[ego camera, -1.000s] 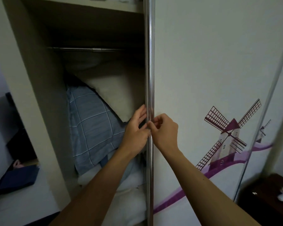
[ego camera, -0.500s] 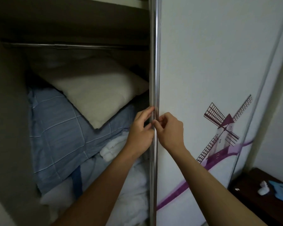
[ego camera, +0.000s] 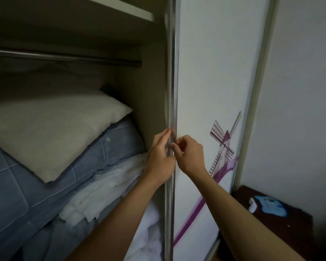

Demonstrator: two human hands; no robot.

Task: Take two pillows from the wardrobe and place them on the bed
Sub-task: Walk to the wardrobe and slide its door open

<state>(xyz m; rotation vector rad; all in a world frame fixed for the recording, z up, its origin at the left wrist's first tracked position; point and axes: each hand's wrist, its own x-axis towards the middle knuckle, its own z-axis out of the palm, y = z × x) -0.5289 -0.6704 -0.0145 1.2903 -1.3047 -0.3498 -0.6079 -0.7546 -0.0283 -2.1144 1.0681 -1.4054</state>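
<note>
A cream pillow (ego camera: 51, 132) lies tilted on top of a blue checked pillow (ego camera: 26, 194) inside the open wardrobe at the left. The white sliding door (ego camera: 213, 76) with a windmill picture stands at the right, its metal edge rail (ego camera: 171, 72) running top to bottom. My left hand (ego camera: 161, 157) grips the rail from the wardrobe side. My right hand (ego camera: 189, 154) pinches the same rail from the door's front. Both hands are apart from the pillows.
White folded bedding (ego camera: 105, 193) lies under the blue pillow. A metal hanging rod (ego camera: 64, 57) crosses the wardrobe above, below a shelf (ego camera: 120, 8). A dark wooden bedside table (ego camera: 282, 221) with a blue cloth (ego camera: 271, 206) stands at the lower right against the wall.
The sliding door has moved to the right with both hands on its rail. The wardrobe opening is wider and more of both pillows shows.
</note>
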